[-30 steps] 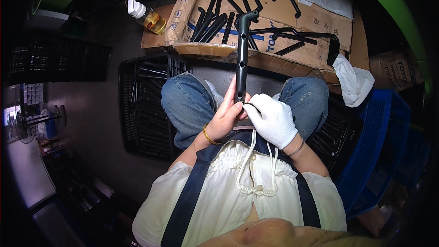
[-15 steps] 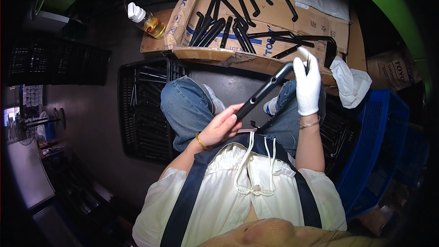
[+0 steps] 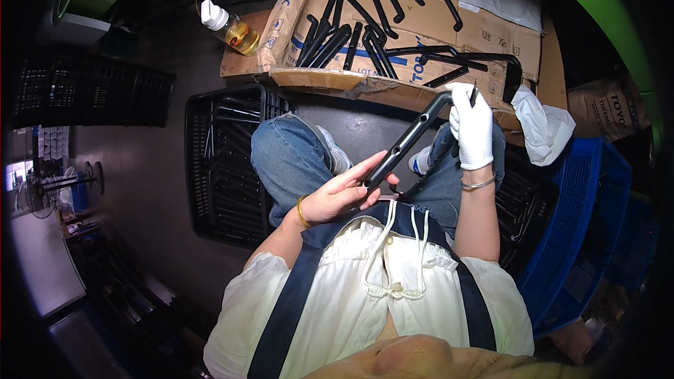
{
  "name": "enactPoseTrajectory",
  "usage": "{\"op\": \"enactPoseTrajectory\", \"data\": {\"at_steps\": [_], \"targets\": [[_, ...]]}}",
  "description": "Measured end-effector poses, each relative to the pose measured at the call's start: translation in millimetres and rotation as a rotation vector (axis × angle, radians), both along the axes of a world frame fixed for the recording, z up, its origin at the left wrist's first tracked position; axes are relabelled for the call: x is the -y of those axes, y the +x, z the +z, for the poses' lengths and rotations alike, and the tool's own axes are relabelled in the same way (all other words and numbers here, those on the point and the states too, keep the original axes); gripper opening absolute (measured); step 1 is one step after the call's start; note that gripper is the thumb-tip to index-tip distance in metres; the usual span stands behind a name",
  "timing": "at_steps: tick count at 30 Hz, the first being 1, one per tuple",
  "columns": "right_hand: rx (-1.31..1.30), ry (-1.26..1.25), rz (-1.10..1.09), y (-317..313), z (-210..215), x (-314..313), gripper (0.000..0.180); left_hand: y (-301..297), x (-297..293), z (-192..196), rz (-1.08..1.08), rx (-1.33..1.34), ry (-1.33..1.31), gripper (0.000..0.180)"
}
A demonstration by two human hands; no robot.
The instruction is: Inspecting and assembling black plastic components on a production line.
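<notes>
A black bent bar (image 3: 406, 142) with holes along its long arm lies slantwise before my lap. My bare left hand (image 3: 344, 193) holds its lower end, with the thumb on the near side and fingers beneath. My white-gloved right hand (image 3: 472, 125) is closed at the upper, bent end, its fingers curled. A thin dark tip pokes out above the gloved fingers; whether it belongs to the bar or to a separate tool, I cannot tell. Beyond my hands, several similar black bars (image 3: 353, 47) lie loose on an opened cardboard box (image 3: 484, 38).
Left of my knees stands a black crate (image 3: 193, 161) holding dark bars; another dark bin (image 3: 523, 203) sits at right. Beside it are blue crates (image 3: 572, 217). A white plastic bag (image 3: 540, 126) hangs at the box's right corner. A bottle (image 3: 239, 34) stands at the box's left.
My right fingers have come down from a raised pose and curled in at the bar's bent end. My left fingers have loosened and stretched along its lower end.
</notes>
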State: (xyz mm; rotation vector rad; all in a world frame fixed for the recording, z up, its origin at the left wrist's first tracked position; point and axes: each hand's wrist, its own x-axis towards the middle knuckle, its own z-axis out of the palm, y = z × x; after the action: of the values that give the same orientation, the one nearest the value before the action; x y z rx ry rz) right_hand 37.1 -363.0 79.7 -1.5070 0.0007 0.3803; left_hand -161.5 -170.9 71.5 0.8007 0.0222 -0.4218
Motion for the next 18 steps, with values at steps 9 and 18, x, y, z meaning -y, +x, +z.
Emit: {"op": "enactPoseTrajectory", "data": {"at_steps": [9,18], "targets": [[-0.018,0.043,0.008,4,2,-4,0.017,0,1,6,0.001,-0.013,-0.004,0.082],[0.287,-0.368,0.283,-25,5,-26,0.014,9,-3,-14,-0.045,-0.074,0.319,0.049]]}}
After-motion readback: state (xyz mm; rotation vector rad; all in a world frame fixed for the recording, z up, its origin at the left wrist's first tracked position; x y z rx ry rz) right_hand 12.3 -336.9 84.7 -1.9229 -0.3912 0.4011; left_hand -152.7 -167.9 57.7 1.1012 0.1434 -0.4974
